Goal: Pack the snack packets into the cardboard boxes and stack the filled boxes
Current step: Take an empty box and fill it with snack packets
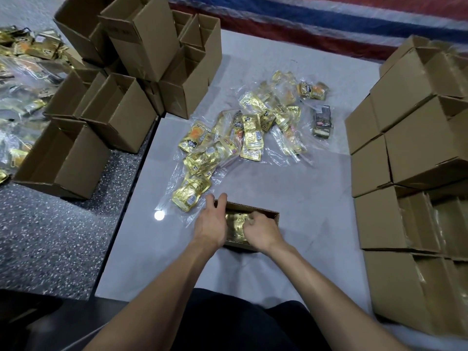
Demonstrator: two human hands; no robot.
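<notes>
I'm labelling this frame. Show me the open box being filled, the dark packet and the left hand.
open box [255,209], head view, on its far wall.
dark packet [322,121], head view, middle of its face.
left hand [211,224], head view, back of the hand.

Cardboard box [275,217], lower centre: gold packets [234,222] inside, gripped by right hand [262,231]; left hand [211,225] at left rim.

Bare forearms [177,269] w/ black clothing [240,323] (lap, bottom edge).
</notes>
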